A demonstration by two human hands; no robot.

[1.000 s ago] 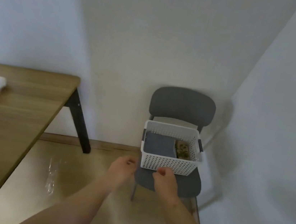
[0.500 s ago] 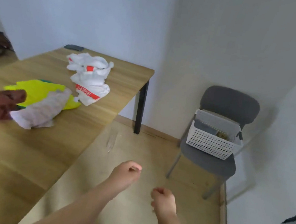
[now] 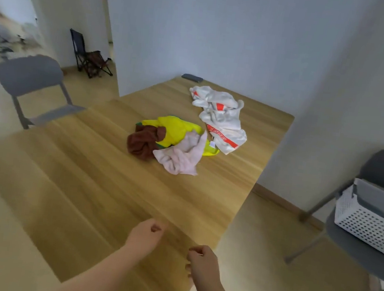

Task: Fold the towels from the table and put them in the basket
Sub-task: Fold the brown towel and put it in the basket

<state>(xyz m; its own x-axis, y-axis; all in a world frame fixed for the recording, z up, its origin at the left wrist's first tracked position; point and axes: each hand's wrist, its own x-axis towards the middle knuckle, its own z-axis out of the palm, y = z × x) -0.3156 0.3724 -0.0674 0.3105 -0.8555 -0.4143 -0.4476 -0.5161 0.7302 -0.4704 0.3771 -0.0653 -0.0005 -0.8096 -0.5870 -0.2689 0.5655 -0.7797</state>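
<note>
Both the left hand [image 3: 147, 234] and the right hand [image 3: 203, 263] have their fingers curled into fists and grip nothing, over the wooden table's [image 3: 77, 191] near edge. Further back, 4 crumpled towels lie on it: the brown towel [image 3: 143, 142], yellow towel [image 3: 176, 128] and pink towel [image 3: 182, 157] heaped together, the white red-striped towel [image 3: 222, 119] just beyond. The white basket [image 3: 368, 224] sits on a grey chair [image 3: 366, 257] to the right.
</note>
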